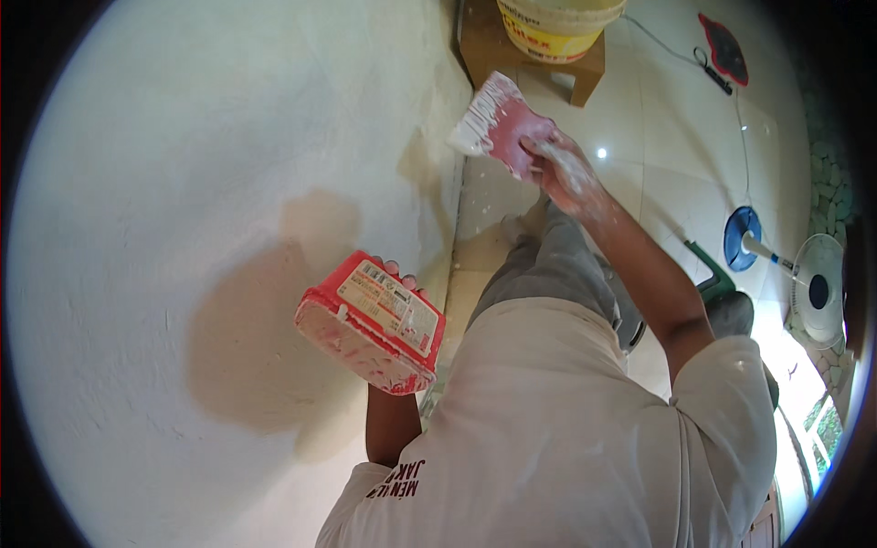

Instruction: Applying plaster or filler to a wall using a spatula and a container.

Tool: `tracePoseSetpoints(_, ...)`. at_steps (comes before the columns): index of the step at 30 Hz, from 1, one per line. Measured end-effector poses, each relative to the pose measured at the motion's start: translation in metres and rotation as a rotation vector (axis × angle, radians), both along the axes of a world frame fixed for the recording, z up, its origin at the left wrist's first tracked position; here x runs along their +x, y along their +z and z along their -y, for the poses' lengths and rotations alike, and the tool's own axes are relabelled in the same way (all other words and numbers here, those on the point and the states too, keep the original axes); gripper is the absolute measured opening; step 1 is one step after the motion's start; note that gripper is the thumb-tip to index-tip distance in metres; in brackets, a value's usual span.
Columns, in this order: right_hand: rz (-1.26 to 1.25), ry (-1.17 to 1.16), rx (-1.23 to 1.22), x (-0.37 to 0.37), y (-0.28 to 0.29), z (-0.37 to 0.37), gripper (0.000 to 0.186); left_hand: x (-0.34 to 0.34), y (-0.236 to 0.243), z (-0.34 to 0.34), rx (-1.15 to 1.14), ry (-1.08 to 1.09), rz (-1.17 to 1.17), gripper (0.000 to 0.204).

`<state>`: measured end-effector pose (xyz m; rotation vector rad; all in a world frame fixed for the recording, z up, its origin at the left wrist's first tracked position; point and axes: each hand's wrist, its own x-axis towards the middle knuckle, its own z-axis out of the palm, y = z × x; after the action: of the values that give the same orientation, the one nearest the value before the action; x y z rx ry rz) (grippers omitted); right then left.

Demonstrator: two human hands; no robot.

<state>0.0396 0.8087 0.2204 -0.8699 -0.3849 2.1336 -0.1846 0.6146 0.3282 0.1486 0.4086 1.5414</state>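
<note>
My left hand (402, 279) grips a red plastic container (365, 324) with a pale label, its white-smeared bottom turned toward me, in front of the white wall (155, 183). Only the fingertips show past the container. Higher up and to the right, my right hand (562, 169) is closed on a pink flat scraper (516, 132) with thick white paste along its far edge. White smears cover the back of this hand and speckle my forearm. The scraper is held out near the foot of the wall, above the tiled floor.
A brown stool (585, 73) carries a yellow-white bucket (557, 23) at the top. To the right are a red-and-black object (722, 50) with cords, a standing fan (818, 292) with a blue base (738, 237), and a green object (708, 265). Pebbled stonework (827, 173) lines the far right.
</note>
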Motion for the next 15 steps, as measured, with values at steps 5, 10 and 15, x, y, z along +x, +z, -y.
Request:
tracePoseSetpoints(5,0.081,-0.003,-0.108,-0.042,-0.081,-0.023,0.027,-0.001,0.01,-0.011,-0.105,-0.018,0.019,0.058)
tracePoseSetpoints(10,0.0,-0.103,-0.188,-0.061,-0.138,-0.025,0.025,0.008,0.011,-0.035,-0.148,-0.045,0.058,0.063)
tracePoseSetpoints(15,0.059,-0.104,-0.331,-0.089,-0.197,-0.02,0.024,0.014,0.005,-0.067,-0.25,-0.11,0.084,0.054)
